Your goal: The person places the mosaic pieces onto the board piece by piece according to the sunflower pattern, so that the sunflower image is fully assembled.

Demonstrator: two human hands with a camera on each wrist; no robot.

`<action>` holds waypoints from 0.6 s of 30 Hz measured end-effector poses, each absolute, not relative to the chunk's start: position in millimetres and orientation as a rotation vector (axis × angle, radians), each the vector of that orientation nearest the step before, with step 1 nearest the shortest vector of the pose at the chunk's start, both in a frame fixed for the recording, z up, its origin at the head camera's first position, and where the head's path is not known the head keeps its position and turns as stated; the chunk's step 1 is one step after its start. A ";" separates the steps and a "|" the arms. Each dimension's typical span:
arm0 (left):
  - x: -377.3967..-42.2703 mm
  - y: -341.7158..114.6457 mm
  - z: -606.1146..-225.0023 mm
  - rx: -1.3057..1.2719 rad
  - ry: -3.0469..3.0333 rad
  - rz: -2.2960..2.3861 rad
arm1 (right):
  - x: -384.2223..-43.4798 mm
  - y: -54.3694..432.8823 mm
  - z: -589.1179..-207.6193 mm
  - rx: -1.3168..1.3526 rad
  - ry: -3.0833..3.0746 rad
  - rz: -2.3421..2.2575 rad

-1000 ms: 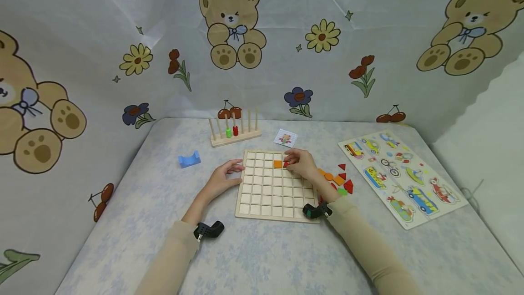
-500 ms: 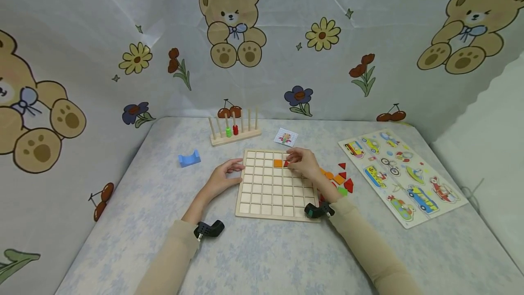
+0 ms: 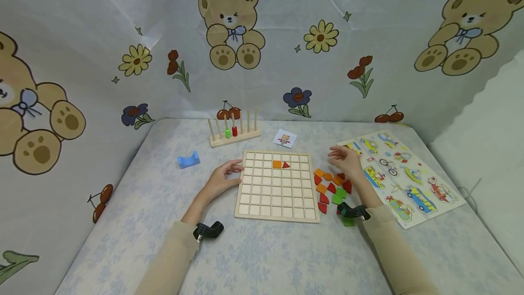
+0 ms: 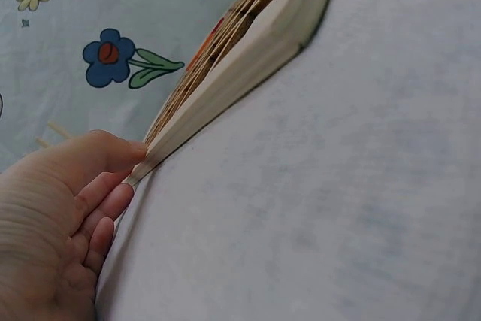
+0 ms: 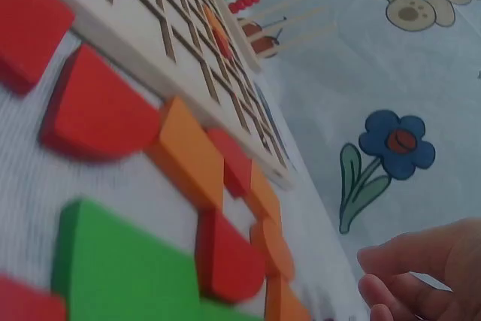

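Note:
A wooden grid board (image 3: 277,191) lies mid-table. An orange square (image 3: 277,164) and a red triangle (image 3: 285,165) sit side by side in its upper cells. My left hand (image 3: 223,179) rests against the board's left edge; in the left wrist view the thumb (image 4: 113,152) and fingertips touch its rim. Right of the board, my right hand (image 3: 345,160) is over the far end of the loose pieces, holding nothing that I can see. Those include red quarter-round pieces (image 5: 98,110), orange squares (image 5: 188,152) and green squares (image 5: 124,268).
A peg stand (image 3: 235,138) with green and red beads is behind the board, and a pattern card (image 3: 284,138) lies beside it. A blue curved block (image 3: 188,160) is at the left. A vehicle puzzle board (image 3: 403,179) lies on the right, close to my right hand.
My right hand has left the red triangle on the board, beside the orange square, and moved right to the loose pieces. My left hand stays at the board's edge.

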State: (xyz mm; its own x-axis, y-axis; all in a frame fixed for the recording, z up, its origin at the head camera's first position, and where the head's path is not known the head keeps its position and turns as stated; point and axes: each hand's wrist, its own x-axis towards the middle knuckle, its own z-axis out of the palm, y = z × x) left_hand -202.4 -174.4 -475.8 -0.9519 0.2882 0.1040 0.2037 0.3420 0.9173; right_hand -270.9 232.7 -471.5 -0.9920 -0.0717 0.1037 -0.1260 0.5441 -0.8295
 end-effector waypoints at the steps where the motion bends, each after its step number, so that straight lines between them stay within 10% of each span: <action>1: -202.3 -174.6 -475.9 0.462 2.511 1.697 | -270.1 239.1 -473.2 0.150 -2.702 1.465; 18: -202.9 -174.9 -476.8 0.473 2.522 1.685 | -266.2 271.7 -485.3 0.074 -2.809 1.337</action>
State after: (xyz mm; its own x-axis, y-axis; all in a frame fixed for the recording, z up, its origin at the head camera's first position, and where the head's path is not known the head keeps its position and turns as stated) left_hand -202.9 -174.9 -476.8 -0.9501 0.2922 0.1096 0.2131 0.3506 0.9120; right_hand -266.2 271.7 -485.3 -0.9984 -0.0303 0.0472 -0.0557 0.6300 -0.7746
